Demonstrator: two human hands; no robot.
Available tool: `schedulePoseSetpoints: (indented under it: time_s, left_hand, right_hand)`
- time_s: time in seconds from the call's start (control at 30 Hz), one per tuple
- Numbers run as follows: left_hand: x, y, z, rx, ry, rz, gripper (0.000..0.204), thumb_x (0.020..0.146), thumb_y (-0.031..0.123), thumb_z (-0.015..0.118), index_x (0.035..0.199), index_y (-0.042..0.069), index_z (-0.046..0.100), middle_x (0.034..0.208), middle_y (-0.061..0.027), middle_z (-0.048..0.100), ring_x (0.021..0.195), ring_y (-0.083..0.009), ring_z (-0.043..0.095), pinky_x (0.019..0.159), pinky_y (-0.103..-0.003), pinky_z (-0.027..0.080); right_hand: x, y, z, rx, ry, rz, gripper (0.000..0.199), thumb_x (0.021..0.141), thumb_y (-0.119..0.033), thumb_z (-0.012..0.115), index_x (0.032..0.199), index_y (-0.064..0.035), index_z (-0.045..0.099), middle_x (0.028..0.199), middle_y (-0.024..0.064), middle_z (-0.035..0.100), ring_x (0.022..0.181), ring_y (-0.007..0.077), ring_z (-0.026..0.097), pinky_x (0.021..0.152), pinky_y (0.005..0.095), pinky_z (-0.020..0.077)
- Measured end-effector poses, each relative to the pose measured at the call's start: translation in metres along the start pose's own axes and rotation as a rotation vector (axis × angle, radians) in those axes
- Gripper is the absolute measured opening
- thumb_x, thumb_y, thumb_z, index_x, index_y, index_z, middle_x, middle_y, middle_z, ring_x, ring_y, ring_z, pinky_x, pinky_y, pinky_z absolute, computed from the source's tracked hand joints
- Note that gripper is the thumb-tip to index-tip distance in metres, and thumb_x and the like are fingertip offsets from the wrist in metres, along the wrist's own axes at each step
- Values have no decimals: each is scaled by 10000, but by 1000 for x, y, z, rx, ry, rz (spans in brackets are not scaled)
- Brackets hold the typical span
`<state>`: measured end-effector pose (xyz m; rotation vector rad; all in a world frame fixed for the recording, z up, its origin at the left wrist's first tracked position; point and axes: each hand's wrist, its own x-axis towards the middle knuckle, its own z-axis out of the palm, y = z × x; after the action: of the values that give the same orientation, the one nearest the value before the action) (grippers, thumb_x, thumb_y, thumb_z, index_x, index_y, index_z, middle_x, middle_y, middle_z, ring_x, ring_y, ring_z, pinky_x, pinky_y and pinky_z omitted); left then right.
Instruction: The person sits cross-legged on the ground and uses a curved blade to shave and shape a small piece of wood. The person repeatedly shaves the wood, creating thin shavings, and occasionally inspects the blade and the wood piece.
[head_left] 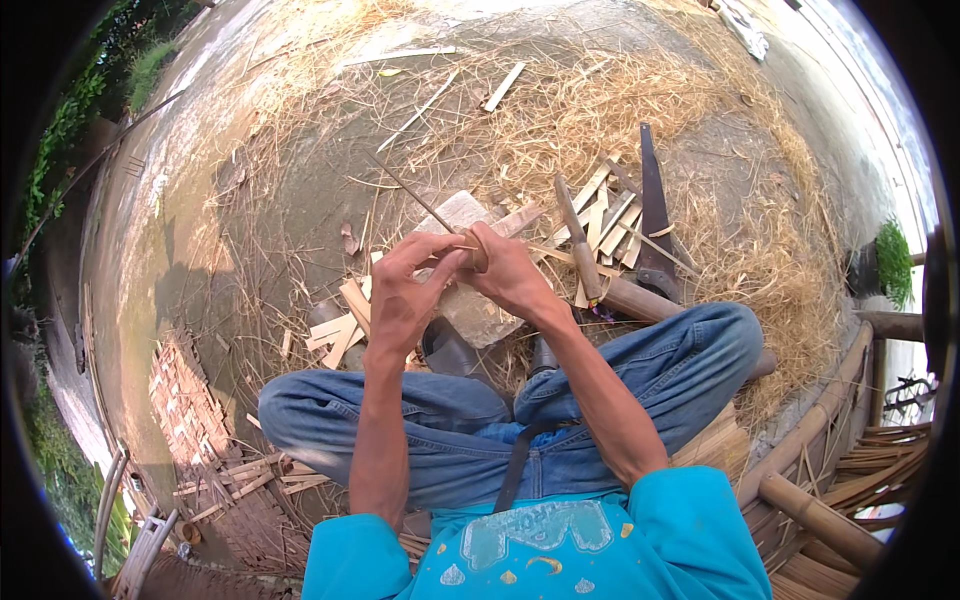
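My two hands meet in front of me, above a pale stone block. My left hand is closed, its thumb and fingers pinching by the base of a thin dark rod or narrow blade that points up and left. My right hand is closed around a brown, rounded piece at the rod's lower end, perhaps its handle; fingers hide most of it. Just beyond the right hand, a light wood piece lies over the block. To the right lies a knife with a wooden handle.
A hand saw lies right of a pile of split bamboo slats. A bamboo tube rests by my right knee. More slats lie at left, near a woven mat piece. Straw shavings cover the ground.
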<state>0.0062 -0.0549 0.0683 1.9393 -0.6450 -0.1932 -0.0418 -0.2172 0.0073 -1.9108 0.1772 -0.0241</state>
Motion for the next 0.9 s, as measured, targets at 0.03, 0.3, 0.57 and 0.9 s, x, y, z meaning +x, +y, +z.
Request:
schedulePoseSetpoints:
  time_s: [0.03,0.3,0.57,0.9]
  left_hand:
    - [0,-6,-3,35,4,-2,295,936,87,766,1220,18,723,1113,-85,742,1002,-168,717,883,-312,620]
    - [-14,-60,-11,-139,586,-181,116,991,84,704,1027,-25,721,955,-81,724,806,-113,696,684,-273,640]
    - [-14,-71,-3,-107,638,-163,154,1030,94,650,961,-42,627,903,-83,674,816,-133,715,729,-266,665]
    - [-19,-59,-16,-165,328,-351,347,1112,293,450,952,16,585,806,-69,635,733,-152,698,628,-284,597]
  right_hand:
    - [2,-1,3,-22,3,-28,478,833,-201,869,1064,-10,496,922,202,679,894,370,696,760,447,522]
    - [-36,32,30,59,92,301,502,931,-391,777,1075,22,531,889,221,650,809,348,634,759,466,500]
    - [-72,60,71,143,58,386,485,1023,-445,636,1072,32,560,898,226,644,819,334,638,766,457,500]
    - [-74,79,97,175,90,416,485,1084,-433,512,1069,51,520,816,235,615,805,410,653,779,515,495]
